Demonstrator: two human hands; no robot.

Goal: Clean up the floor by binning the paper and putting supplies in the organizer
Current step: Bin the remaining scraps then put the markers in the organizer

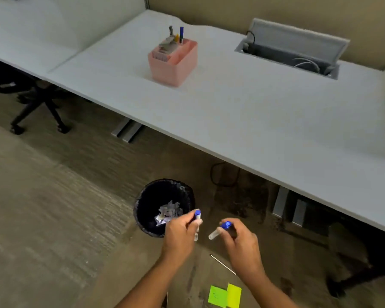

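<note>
Both hands pinch a blue-capped marker each, left hand (180, 235) and right hand (240, 243); pink organizer (173, 63) sits on the desk well beyond them, slightly nearer the left.

Left hand (181, 232) and right hand (240, 240), each grip closed.

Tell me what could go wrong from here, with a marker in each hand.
1. The left hand holds its marker near the bin; a slip could likely land it among the paper.
2. The thin stick and sticky notes lying on the floor could get stepped on.
</note>
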